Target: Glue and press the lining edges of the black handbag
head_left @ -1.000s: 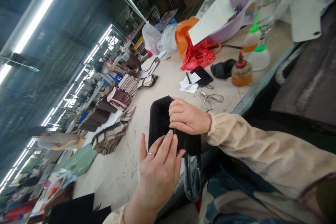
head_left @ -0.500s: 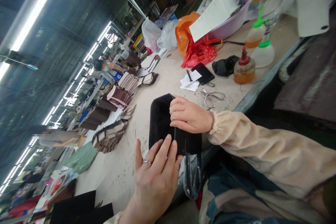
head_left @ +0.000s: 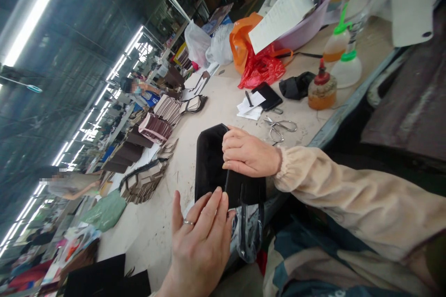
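Observation:
A flat black fabric-covered piece [head_left: 210,162] lies on the worktable [head_left: 209,106] in front of me. My right hand [head_left: 248,152] rests on its right part with the fingers curled and pressing down on it. My left hand [head_left: 200,241] lies at the piece's near edge, fingers stretched out flat and fingertips touching it; a ring shows on one finger. A clear plastic bag [head_left: 249,232] hangs off the table edge just below the piece.
Scissors [head_left: 278,129], a black phone on white paper [head_left: 267,96], a glue bottle [head_left: 322,90] and squeeze bottles [head_left: 343,62] lie to the right. Red and orange bags [head_left: 256,62] and a lilac basin [head_left: 310,18] stand farther back. Stacks of brown pieces [head_left: 158,125] line the left; other people work beyond.
My left hand has slid back toward me along the black piece, from covering its near part to touching only its near edge. My right hand has stayed put.

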Demonstrator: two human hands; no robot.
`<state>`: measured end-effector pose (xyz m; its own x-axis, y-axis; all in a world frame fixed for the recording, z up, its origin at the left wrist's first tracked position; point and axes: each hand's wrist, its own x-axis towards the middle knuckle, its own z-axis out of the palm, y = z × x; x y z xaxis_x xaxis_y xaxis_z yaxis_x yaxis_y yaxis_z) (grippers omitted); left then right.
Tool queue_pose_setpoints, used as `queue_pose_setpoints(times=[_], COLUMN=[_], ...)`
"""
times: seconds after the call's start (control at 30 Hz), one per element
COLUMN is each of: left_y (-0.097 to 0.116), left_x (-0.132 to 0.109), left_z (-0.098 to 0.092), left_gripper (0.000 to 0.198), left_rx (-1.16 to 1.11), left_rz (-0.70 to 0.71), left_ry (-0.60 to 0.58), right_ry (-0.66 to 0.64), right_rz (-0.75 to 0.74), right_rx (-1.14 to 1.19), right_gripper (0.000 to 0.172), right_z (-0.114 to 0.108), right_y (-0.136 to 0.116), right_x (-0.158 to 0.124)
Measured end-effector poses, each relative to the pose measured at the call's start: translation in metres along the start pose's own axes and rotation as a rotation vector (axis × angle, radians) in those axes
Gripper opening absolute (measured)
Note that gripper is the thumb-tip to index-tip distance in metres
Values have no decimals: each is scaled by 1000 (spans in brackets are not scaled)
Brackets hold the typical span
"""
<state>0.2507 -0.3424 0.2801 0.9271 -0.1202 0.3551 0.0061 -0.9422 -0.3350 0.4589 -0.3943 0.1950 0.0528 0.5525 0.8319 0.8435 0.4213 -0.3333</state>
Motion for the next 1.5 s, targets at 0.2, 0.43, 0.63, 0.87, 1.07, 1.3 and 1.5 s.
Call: queue_pose_setpoints(times=[0.2, 0.43, 0.63, 0.87, 1.07, 1.3, 1.5], left_y=[1, -7, -9, -7, -5, -6, -1], left_x=[1, 18, 9, -3, 6, 8, -6], left_z=[-4, 5, 1, -5, 4, 16, 17], left_gripper=[23, 29, 27, 32, 32, 35, 32], left_rx=[34, 82, 77, 66, 19, -85, -166], left_rz=[22, 71, 104, 94, 60, -7, -50], left_ry=[-8, -43, -56, -29, -35, -43, 25], right_ry=[1, -5, -11, -15, -5, -4, -10], right_rz=[-15, -3, 1, -2, -9, -2, -11], right_rx=[-3, -10, -9, 0, -3, -4, 1], right_gripper=[29, 31, 30, 28, 27, 29, 29], right_z=[0, -1, -1, -2, -2, -2, -4], right_y=[1, 0, 0, 1, 0, 0, 0], right_x=[0, 0, 0, 0, -1, -1, -1])
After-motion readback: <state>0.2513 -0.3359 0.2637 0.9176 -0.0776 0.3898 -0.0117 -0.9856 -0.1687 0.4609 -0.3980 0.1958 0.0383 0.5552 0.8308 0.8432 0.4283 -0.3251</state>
